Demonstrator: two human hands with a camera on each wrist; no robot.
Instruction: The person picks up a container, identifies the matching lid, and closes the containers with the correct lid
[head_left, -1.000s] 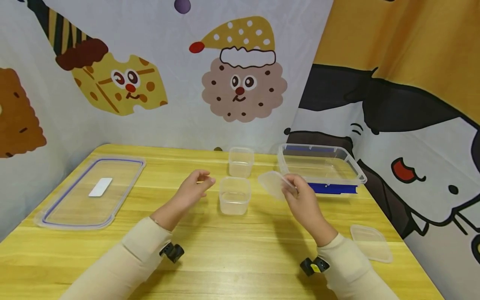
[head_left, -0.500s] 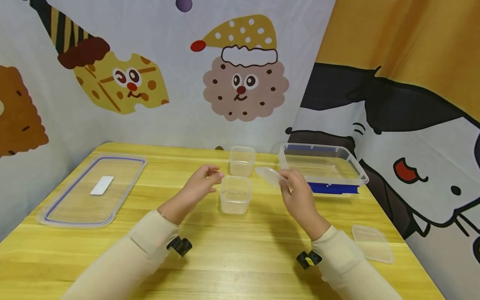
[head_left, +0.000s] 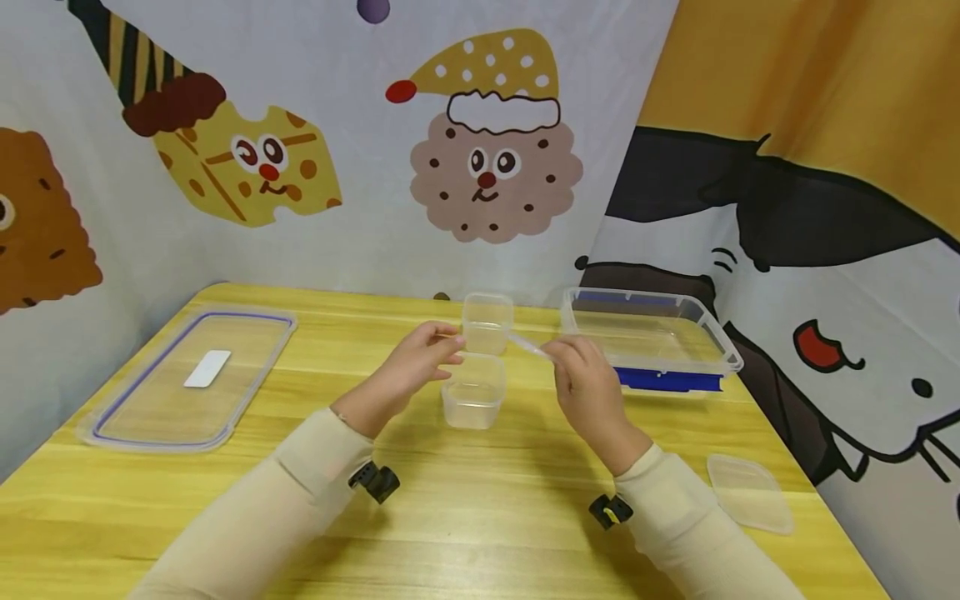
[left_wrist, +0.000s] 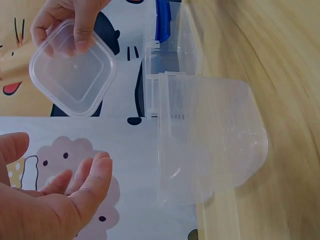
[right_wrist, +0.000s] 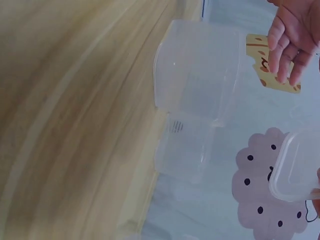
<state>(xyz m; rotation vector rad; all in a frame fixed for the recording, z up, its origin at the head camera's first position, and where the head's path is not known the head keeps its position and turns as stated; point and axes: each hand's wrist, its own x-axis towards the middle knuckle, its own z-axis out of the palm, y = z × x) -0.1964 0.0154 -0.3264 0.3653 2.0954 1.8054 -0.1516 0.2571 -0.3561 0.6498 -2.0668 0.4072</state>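
Note:
A thin clear plastic lid [head_left: 529,344] is pinched by its edge in my right hand [head_left: 595,398], tilted nearly edge-on in the head view. In the left wrist view the same lid [left_wrist: 72,70] shows its rounded square face. My left hand [head_left: 408,367] hovers at the near container's upper left, fingers loosely bent and holding nothing. Two small clear containers stand in the middle of the table, the near one [head_left: 472,404] in front of the far one [head_left: 487,321]. Both have uncovered tops.
A large clear box [head_left: 652,333] with a blue latch stands at the back right. Its big lid [head_left: 161,417], with a blue seal and white label, lies on the left. Another small lid [head_left: 750,493] lies near the right edge. A printed cloth hangs behind the table.
My left hand has moved right and up toward the small containers. The right hand has moved slightly left, tipping its lid from showing its face to nearly edge-on.

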